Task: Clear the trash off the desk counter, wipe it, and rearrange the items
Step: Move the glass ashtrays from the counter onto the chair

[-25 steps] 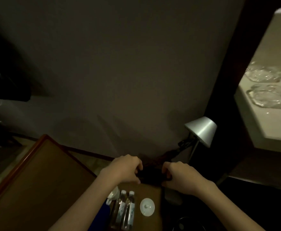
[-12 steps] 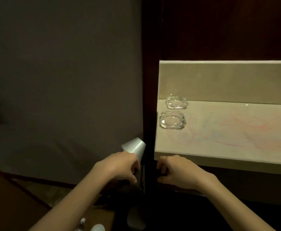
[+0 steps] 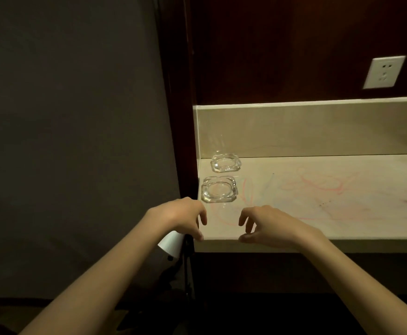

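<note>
Fingers (image 3: 203,217) of both hands loosely curled, empty, at bench (image 3: 342,228) edge; a careless sweep could knock near ashtray (image 3: 219,189) off

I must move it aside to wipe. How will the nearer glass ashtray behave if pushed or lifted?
The nearer ashtray looks thick and clear, so probably heavy for its size. Being flat and low, it should slide on the smooth counter, not tip. Its glass could chip against the farther ashtray.

- Two glass ashtrays (image 3: 226,162) (image 3: 219,189) — both on one counter (image 3: 342,213)
- Two hands (image 3: 180,220) (image 3: 267,226)
- One wall socket (image 3: 383,72)
- One white lampshade (image 3: 171,244)
</note>
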A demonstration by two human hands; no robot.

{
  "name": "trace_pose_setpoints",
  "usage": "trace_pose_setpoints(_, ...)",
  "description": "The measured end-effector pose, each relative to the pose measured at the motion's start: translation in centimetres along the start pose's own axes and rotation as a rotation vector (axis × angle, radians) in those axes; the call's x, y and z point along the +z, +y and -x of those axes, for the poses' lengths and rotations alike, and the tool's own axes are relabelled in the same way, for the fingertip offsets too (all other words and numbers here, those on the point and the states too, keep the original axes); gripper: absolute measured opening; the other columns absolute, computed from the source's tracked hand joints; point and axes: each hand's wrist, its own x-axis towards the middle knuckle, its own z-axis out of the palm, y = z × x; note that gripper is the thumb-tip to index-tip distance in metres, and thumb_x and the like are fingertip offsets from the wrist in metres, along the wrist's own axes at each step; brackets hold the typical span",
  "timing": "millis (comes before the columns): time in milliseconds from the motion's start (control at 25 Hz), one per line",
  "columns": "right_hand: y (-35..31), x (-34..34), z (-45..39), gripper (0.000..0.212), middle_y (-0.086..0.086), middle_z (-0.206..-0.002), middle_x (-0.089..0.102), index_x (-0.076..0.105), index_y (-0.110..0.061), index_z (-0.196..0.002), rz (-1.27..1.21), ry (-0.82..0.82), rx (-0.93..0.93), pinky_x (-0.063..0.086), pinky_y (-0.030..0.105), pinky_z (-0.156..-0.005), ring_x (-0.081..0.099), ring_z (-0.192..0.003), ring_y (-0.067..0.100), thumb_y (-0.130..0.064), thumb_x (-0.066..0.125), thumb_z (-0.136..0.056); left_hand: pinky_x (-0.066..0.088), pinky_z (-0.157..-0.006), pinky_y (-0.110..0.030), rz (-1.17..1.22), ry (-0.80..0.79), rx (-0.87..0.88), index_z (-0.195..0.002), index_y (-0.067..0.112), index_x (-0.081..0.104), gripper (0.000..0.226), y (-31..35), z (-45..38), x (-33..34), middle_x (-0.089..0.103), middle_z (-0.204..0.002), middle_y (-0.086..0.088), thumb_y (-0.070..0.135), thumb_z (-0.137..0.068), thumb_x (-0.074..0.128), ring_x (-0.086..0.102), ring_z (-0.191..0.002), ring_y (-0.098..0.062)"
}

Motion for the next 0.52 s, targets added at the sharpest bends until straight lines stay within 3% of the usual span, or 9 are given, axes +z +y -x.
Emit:
trace_pose_setpoints(240,3.1,-1.9,-2.3,0.040,-0.001,-0.112,0.068,0.058,-0.018,-0.118,-0.077,-0.034,0.041,0.047,0.027,-0.081,0.060,-0.090,0.013,-0.038,0.068,-0.085,0.055,-0.079,-0.028,0.098,0.046,-0.039,-0.111,0.019,0.065,0.034,-0.9,-4.3,-3.0,0.071,-0.098,0.001,0.038,-0.084,0.070,0.068,-0.079,-0.010)
trace_pose_setpoints(360,5.4,-3.8,-5.8,0.037,0.004,-0.107,0.069,0.057,-0.014,-0.115,-0.171,-0.065,0.020,0.048,0.023,-0.070,0.063,-0.082,0.013,-0.033,0.068,-0.086,0.052,-0.064,-0.020,0.408,0.072,-0.097,-0.105,0.015,0.068,0.023,-2.4,-7.6,-4.5,0.072,-0.096,-0.003,0.029,-0.086,0.070,0.071,-0.077,-0.011)
trace_pose_setpoints(520,7.9,-5.6,-11.8,0.030,0.008,-0.085,0.069,0.058,-0.003,-0.107,-0.539,-0.098,0.099,0.051,0.024,-0.058,0.065,-0.068,0.016,-0.028,0.062,-0.091,0.049,-0.052,-0.018,0.785,0.196,-0.284,-0.105,0.006,0.067,0.030,-4.1,-11.9,-4.4,0.071,-0.097,-0.010,0.029,-0.087,0.070,0.069,-0.074,-0.016)
